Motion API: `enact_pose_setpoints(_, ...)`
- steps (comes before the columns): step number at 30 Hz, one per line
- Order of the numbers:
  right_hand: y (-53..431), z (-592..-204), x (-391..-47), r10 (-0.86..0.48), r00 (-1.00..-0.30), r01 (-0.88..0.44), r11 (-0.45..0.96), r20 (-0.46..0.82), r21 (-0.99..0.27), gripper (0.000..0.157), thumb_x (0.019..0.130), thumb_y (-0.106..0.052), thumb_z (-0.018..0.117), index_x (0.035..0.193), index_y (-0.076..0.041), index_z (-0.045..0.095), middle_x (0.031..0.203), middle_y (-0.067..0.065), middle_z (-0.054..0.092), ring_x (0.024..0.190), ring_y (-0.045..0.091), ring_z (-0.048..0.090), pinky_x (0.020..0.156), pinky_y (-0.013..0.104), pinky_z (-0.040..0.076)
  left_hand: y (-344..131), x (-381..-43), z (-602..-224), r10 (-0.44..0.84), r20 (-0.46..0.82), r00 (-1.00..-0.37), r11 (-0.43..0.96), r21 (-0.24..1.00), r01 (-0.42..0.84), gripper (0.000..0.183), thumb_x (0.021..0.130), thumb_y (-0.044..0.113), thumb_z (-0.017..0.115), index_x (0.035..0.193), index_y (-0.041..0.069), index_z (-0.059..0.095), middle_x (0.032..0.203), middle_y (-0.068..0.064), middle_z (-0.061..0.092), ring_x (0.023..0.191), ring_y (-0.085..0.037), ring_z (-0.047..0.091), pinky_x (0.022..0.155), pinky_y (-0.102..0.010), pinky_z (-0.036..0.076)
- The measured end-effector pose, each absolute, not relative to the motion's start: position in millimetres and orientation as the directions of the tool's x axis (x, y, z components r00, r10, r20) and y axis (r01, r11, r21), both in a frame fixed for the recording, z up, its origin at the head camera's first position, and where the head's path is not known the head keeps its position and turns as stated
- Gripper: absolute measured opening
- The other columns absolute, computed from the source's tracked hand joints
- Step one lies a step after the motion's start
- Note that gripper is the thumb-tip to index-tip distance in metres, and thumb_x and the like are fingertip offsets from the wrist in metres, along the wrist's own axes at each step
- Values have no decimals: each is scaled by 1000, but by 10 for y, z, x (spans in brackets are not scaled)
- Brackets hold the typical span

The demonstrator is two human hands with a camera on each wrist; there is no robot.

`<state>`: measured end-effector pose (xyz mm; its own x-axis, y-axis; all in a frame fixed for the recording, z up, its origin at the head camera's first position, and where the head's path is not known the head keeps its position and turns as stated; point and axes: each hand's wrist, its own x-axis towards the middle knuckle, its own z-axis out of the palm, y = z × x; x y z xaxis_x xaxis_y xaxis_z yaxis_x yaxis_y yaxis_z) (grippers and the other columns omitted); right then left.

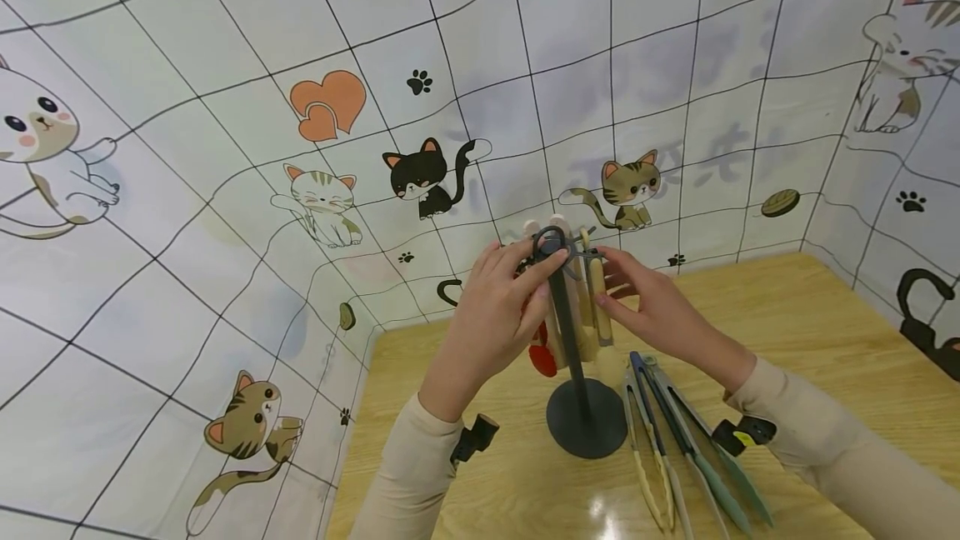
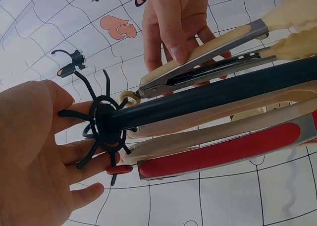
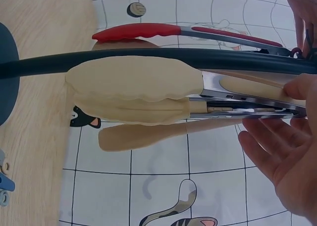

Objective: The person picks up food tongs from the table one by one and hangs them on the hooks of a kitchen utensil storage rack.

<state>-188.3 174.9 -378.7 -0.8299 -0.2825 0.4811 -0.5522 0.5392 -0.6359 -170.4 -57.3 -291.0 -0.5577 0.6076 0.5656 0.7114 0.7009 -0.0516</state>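
Observation:
A dark utensil stand (image 1: 567, 323) with a round base and a ring of hooks (image 2: 104, 124) stands upright on the table. My left hand (image 1: 495, 307) rests at its top, fingers extended among the hooks. On the other side, my right hand (image 1: 656, 307) pinches cream-handled tongs (image 3: 133, 77) near their upper end, thumb on one arm and fingers behind. The tongs hang head down along the pole, their loop (image 2: 130, 97) right at a hook. Red tongs (image 2: 223, 151) and a wooden spatula (image 3: 129, 138) hang around the pole too.
Several tongs lie side by side on the wooden table (image 1: 810, 332), right of the base, among them a cream-tipped pair (image 1: 648, 473) and a green-tipped pair (image 1: 720, 490). A cat-print cloth (image 1: 480, 90) with a grid pattern rises close behind the stand.

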Motion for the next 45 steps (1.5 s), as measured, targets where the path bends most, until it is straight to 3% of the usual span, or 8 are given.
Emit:
enact_pose_setpoints(9, 1752, -3790, -1890, -306, -839, -541, 550, 449, -636, 60, 92, -26, 61, 143, -11, 33, 115, 11, 62, 99, 27, 65, 77, 43, 55, -575, -1697, -2908, 609, 555, -567, 711, -65, 700, 39, 99, 28, 37, 136, 31, 51, 137, -4, 52, 133, -19, 46, 119, -44, 24)
enact_pose_setpoints(14, 1781, -3819, -1885, -329, -864, -503, 574, 380, -646, 70, 91, -35, 60, 148, -11, 26, 121, 11, 60, 105, 28, 62, 80, 45, 53, -582, -1696, -2907, 612, 547, -571, 711, -64, 700, 39, 100, 31, 35, 136, 32, 50, 137, -3, 52, 132, -19, 45, 119, -47, 22)
enact_pose_setpoints(18, 1838, -3879, -1883, -340, -881, -473, 602, 329, -643, 76, 90, -40, 61, 151, -17, 21, 122, 10, 58, 107, 29, 61, 82, 47, 52, -588, -1701, -2905, 619, 542, -568, 710, -77, 700, 39, 101, 34, 35, 137, 32, 49, 134, -3, 53, 130, -19, 46, 117, -49, 23)
enact_pose_setpoints(22, 1959, -3995, -1873, -336, -902, -430, 641, 271, -636, 69, 90, -42, 60, 147, -18, 29, 121, 10, 59, 105, 29, 61, 82, 46, 52, -587, -1711, -2905, 631, 538, -560, 702, -88, 707, 39, 101, 37, 35, 137, 33, 49, 131, -3, 54, 129, -20, 46, 117, -50, 24)
enact_pose_setpoints(28, 2230, -4468, -1881, -274, -951, -303, 753, 140, -584, 46, 91, -32, 61, 128, -7, 53, 111, 13, 64, 93, 24, 63, 72, 39, 52, -589, -1716, -2908, 637, 531, -559, 700, -97, 707, 40, 100, 38, 35, 138, 33, 48, 132, -2, 53, 129, -20, 45, 116, -50, 24)
enact_pose_setpoints(35, 2436, -5260, -1802, -190, -971, -98, 870, -145, -483, 45, 87, -32, 64, 115, 3, 59, 99, 17, 67, 76, 22, 62, 59, 38, 48, -581, -1714, -2897, 639, 535, -553, 703, -114, 702, 39, 100, 38, 37, 137, 32, 50, 134, -4, 52, 127, -20, 46, 114, -47, 26)
enact_pose_setpoints(39, 2466, -5534, -1728, -160, -961, -32, 873, -224, -486, 35, 86, -33, 64, 97, 0, 60, 87, 11, 65, 67, 19, 57, 54, 35, 42, -571, -1716, -2892, 641, 534, -552, 705, -126, 698, 39, 100, 38, 36, 136, 32, 50, 136, -5, 51, 126, -21, 46, 114, -47, 27)
enact_pose_setpoints(45, 2379, -5721, -1665, -101, -971, 34, 841, -218, -540, 27, 85, -30, 62, 70, -11, 49, 56, -3, 42, 48, 10, 32, 46, 25, 24, -570, -1717, -2884, 637, 539, -551, 717, -150, 681, 39, 100, 38, 36, 135, 32, 51, 134, -6, 51, 123, -23, 48, 114, -51, 27)
